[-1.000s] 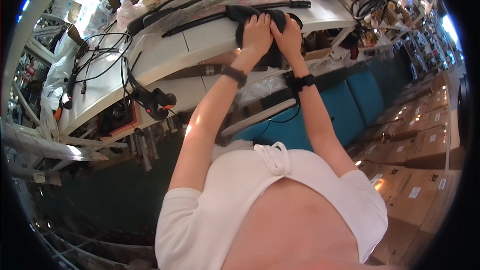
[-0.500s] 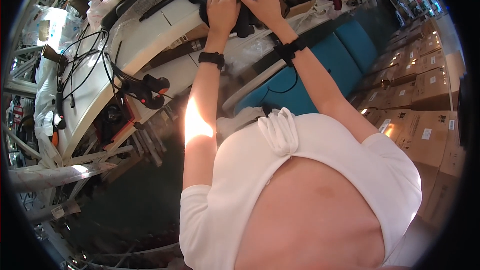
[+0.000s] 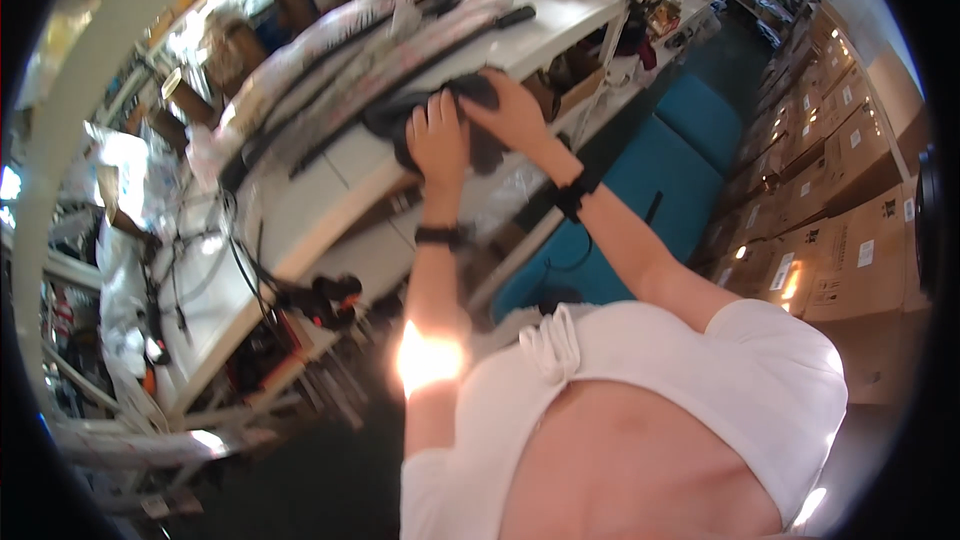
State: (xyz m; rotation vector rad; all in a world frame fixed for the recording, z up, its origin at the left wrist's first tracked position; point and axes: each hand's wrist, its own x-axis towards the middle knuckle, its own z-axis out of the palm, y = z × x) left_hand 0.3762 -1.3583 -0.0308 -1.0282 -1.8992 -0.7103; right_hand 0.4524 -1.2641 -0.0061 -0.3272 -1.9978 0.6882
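Note:
A dark, soft-looking black bundle (image 3: pixel 388 118) lies at the front edge of the white workbench (image 3: pixel 375 168); its exact kind I cannot make out. Over its near side rests my left hand (image 3: pixel 438 148), the fingers together and curled onto it. My right hand (image 3: pixel 512 118) grips the bundle's right part, thumb towards the left hand and fingers mostly hidden behind the black material. Both wrists wear black bands.
Long plastic-wrapped pieces (image 3: pixel 345 65) and black rods lie along the bench. Black cables (image 3: pixel 225 230) and orange-black handled tools (image 3: pixel 335 302) are to the left. A teal padded seat (image 3: pixel 640 175) stands below; stacked cardboard boxes (image 3: pixel 835 210) line the right.
The view has tilted, so the bench and hands appear lower and more of the bench's far side shows. Both hands stay on the black bundle.

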